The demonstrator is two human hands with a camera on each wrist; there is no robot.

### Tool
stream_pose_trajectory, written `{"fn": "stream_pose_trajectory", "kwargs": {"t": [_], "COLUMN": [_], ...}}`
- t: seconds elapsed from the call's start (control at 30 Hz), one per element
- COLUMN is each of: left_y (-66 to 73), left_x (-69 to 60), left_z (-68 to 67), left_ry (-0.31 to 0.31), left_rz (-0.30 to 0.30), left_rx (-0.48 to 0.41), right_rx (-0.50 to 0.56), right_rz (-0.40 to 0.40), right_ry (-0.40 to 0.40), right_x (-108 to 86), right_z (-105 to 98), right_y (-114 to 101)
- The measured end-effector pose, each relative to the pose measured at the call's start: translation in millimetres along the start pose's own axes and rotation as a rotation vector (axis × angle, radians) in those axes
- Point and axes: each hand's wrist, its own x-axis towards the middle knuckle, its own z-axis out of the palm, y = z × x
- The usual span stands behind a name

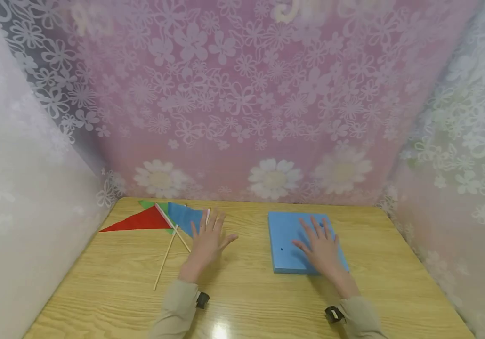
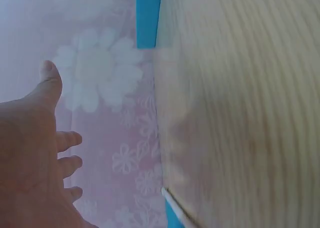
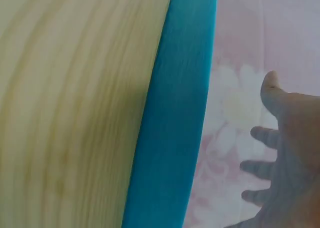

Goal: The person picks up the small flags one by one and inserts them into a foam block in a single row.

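Note:
My left hand (image 1: 206, 241), fingers spread, hovers over the table beside a blue flag (image 1: 184, 217) and holds nothing. A red triangular flag (image 1: 147, 220) and a green flag (image 1: 145, 204), partly covered, lie with it, their thin wooden sticks (image 1: 164, 261) crossing. My right hand (image 1: 323, 249), also spread, is above a thick square blue foam block (image 1: 282, 230) with small dark holes in its top. In the right wrist view the block's side (image 3: 170, 107) shows, with the hand (image 3: 300, 153) apart from it.
Everything lies on a wood-grain table (image 1: 242, 301). A pink flowered curtain (image 1: 242, 117) hangs behind it, and pale flowered cloth (image 1: 471, 188) closes off both sides. Each wrist wears a small black device (image 1: 334, 314).

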Motion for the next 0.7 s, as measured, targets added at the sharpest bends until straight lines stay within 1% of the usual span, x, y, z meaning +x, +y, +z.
{"fn": "stream_pose_trajectory", "kwargs": {"t": [0.1,0.17,0.3,0.37,0.43,0.57,0.63,0.7], "left_y": [14.3,25.0,49.7,61.1,70.1,82.2,86.6,89.9], "left_x": [4.9,8.7,15.3,18.2,20.7,24.2,25.0,24.6], "left_z": [8.5,16.6,30.9,37.4,44.0,55.9,59.5,62.1], "left_ry": [-0.008,-0.021,-0.099,-0.148,-0.183,-0.228,-0.257,-0.292], "left_rz": [0.049,0.087,0.150,0.173,0.197,0.236,0.241,0.244], "left_rx": [-0.026,-0.030,-0.027,-0.013,0.005,0.064,0.094,0.101], "right_rx": [0.013,0.016,0.014,0.009,0.007,-0.009,-0.026,-0.050], "right_rz": [-0.027,-0.036,-0.052,-0.054,-0.059,-0.065,-0.059,-0.051], "right_ry": [0.010,0.003,-0.019,-0.033,-0.046,-0.082,-0.116,-0.156], "right_x": [-4.8,-8.7,-17.5,-22.0,-26.7,-34.4,-38.1,-41.5], "right_z": [-8,-14,-23,-26,-27,-30,-32,-33], "right_y": [16,28,51,62,70,81,83,84]}}
